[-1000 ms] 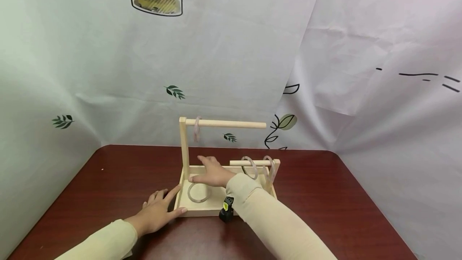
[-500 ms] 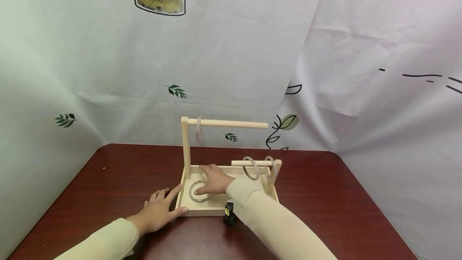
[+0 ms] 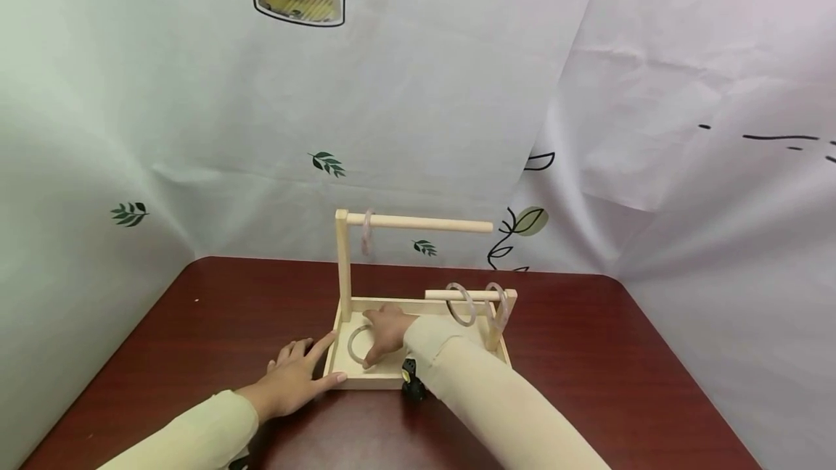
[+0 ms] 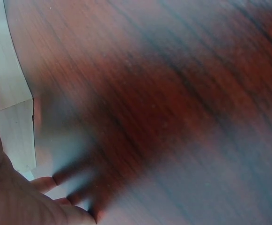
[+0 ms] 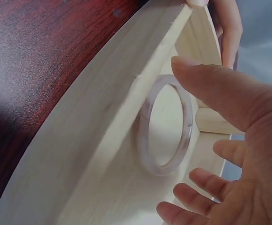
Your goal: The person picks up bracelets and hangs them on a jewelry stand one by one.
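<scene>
A pale, marbled bangle [image 5: 144, 126] lies flat on the floor of a light wooden tray [image 3: 372, 384]. Over its right part reaches my right hand [image 3: 387, 332], thumb and fingers spread apart. In the right wrist view the thumb overlaps the top of the bangle, while the other fingers [image 5: 206, 183] are on its far side; nothing is pinched between them. My left hand [image 3: 290, 379] rests with straight, spread fingers against the tray's left end, thumb at the front corner. The left wrist view shows that hand's edge beside the tray wall [image 4: 14, 136].
From the tray rise two posts. A bangle [image 3: 367, 238] hangs near the left end of the tall bar [image 3: 424, 223]. The short bar [image 3: 437, 294] at right carries two more bangles, one [image 3: 472, 310] mid-bar. A printed cloth [image 3: 418, 107] backs the dark red table [image 3: 588, 354].
My right hand has come down and toward me, from behind the loose bangle to over its right part, thumb at its near side. The left hand stays on the tray.
</scene>
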Motion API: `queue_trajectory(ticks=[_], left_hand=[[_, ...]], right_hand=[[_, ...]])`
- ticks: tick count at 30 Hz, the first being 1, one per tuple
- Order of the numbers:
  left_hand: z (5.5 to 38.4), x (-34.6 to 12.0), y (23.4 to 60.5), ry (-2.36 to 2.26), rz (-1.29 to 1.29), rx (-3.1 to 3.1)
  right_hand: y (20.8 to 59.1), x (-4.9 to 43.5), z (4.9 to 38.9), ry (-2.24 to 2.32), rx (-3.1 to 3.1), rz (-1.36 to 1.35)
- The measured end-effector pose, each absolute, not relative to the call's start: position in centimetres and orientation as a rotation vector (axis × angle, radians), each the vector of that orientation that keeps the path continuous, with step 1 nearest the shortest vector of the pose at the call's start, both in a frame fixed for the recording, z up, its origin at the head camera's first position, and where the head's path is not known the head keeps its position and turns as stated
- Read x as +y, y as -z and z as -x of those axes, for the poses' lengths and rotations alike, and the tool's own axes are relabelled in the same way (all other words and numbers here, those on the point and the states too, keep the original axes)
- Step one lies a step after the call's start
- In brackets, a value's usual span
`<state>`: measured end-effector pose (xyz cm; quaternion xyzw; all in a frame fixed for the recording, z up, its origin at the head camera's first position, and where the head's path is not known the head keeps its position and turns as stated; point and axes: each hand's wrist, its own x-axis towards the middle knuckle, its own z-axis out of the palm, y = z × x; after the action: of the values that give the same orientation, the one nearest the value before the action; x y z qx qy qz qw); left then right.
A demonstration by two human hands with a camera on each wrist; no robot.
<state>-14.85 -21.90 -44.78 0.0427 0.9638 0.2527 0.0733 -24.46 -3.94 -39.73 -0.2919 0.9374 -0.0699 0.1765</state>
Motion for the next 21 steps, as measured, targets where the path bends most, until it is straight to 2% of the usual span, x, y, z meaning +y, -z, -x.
queue_trajectory(ticks=[21], left_hand=[[14.8, -21.8, 44.6, -0.772, -0.116, 2.907]], right_hand=[[41.9, -3.9, 24.8, 0.283, 2.707, 0.722]])
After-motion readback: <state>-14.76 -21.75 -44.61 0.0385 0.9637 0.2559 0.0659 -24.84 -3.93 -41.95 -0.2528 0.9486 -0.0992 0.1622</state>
